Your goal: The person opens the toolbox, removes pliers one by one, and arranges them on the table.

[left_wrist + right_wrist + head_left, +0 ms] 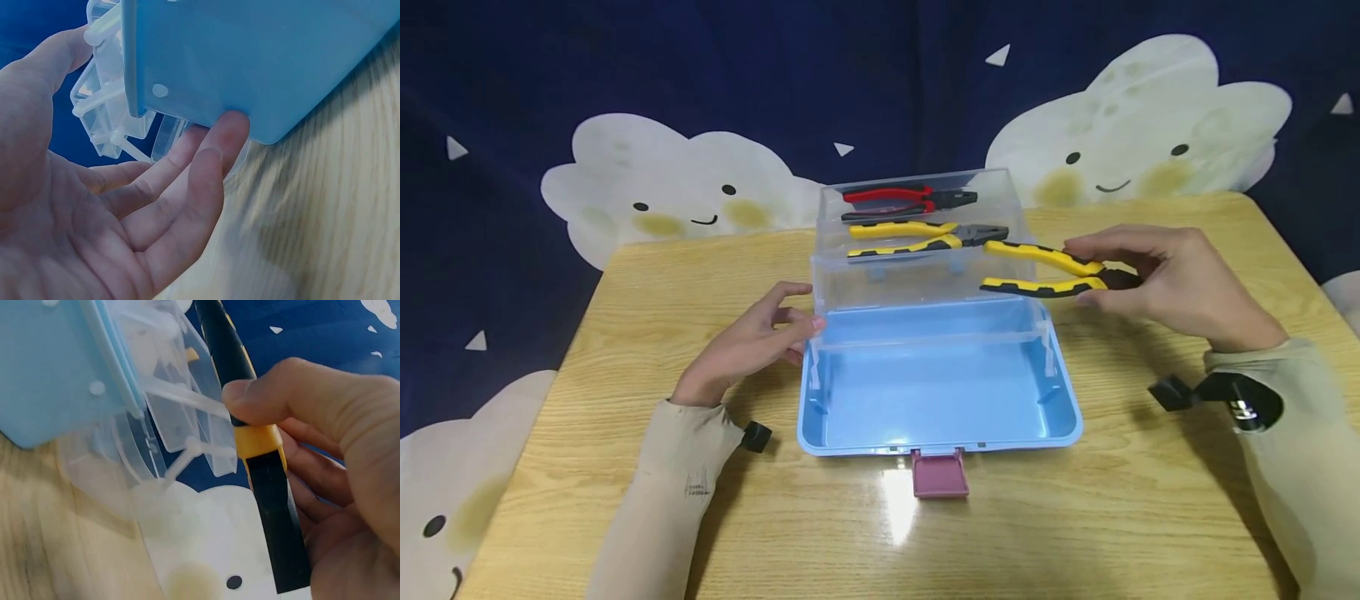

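My right hand point(1172, 275) holds yellow-and-black pliers point(1045, 287) by the head and pivot, handles spread and pointing left, at the right end of the clear tiered trays. The right wrist view shows my thumb pressed along the side of the pliers point(262, 444). With relaxed fingers, my left hand point(756, 337) rests at the left side of the light-blue toolbox point(940, 450). In the left wrist view its fingertips touch the blue wall point(262, 62) while the thumb lies by the clear trays. Red-and-black pliers point(891, 196) lie in the back tray, with other yellow-and-black pliers point(902, 229) in front.
The clear front tray point(925, 283) is raised over the back of the blue box on white hinge arms point(1049, 354). A mauve latch point(940, 475) hangs at the box's front. All stands on a wooden table point(700, 517) before a dark-blue cloud-print cloth point(737, 67).
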A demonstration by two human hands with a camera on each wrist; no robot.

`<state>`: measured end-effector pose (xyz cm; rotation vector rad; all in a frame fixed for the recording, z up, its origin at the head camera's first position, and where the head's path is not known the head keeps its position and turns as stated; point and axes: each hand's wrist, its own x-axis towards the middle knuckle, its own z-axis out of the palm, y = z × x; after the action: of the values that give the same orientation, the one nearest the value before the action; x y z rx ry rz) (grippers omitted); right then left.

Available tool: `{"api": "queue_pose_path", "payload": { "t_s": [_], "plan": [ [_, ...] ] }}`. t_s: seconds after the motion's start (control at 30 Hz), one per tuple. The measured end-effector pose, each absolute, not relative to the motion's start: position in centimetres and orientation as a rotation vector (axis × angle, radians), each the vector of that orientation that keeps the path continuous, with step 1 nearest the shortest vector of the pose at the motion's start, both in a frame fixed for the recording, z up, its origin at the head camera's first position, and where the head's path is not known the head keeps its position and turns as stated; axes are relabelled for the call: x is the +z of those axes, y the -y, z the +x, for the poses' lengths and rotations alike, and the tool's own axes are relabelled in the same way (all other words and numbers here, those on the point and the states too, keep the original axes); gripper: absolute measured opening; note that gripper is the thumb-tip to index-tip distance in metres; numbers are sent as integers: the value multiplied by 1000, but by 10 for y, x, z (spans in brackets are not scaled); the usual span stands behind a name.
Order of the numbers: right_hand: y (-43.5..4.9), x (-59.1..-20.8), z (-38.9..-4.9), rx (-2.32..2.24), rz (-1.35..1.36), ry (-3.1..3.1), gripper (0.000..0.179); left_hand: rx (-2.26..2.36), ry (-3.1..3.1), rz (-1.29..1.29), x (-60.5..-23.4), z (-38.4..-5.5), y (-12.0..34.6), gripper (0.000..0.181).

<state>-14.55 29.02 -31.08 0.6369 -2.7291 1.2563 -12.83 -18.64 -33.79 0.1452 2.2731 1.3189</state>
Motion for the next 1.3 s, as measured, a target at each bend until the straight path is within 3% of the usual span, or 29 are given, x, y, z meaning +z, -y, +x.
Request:
{"api": "queue_pose_path", "payload": {
  "t_s": [0.73,1.3],
  "plan": [
    [-339,-325,-162,1421,286,2715,58,1326,-2267,142,-339,-128,187,76],
    [-347,-337,-171,1426,198,2725,55,1341,-2261,147,-338,-127,188,76]
  ]
}}
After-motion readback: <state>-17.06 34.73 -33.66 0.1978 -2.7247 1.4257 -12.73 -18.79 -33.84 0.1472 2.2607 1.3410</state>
